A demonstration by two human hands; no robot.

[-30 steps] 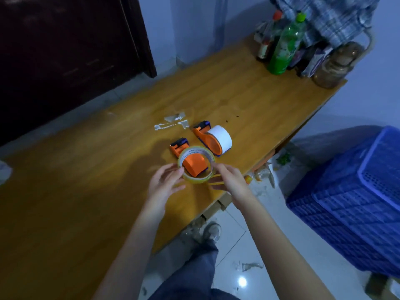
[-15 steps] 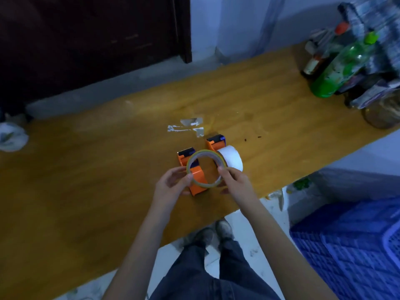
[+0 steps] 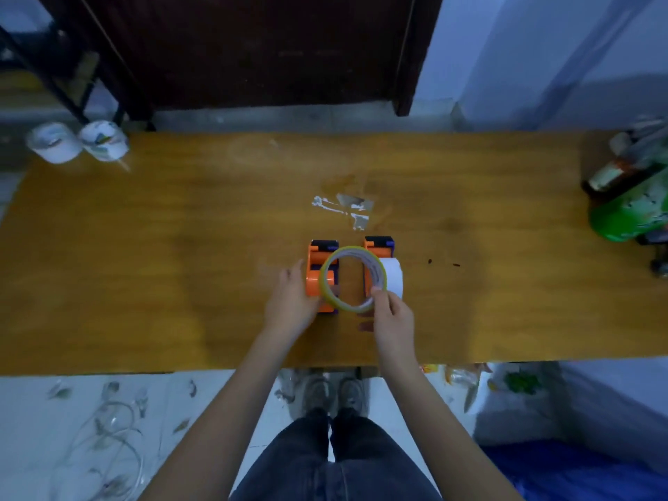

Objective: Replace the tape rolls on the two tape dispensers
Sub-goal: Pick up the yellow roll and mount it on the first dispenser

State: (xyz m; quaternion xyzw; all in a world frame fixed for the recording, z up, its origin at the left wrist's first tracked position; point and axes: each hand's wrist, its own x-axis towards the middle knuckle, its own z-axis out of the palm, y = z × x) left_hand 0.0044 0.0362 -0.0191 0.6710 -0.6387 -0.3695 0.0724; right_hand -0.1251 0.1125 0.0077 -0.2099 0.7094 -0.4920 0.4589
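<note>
Two orange tape dispensers stand side by side on the wooden table. The left dispenser has no roll that I can see. On the right dispenser sits a white tape roll. A thin yellowish clear tape roll is held upright above them, between both hands. My left hand pinches its left edge. At its lower right edge my right hand grips it with thumb and fingers.
Torn tape scraps lie just behind the dispensers. Two white cups stand at the far left corner. Bottles, among them a green one, crowd the right end. A dark door is behind the table.
The view has swung left, so the table now lies square in front of me. Both hands still hold the clear roll, now raised a little and centred over the two dispensers.
</note>
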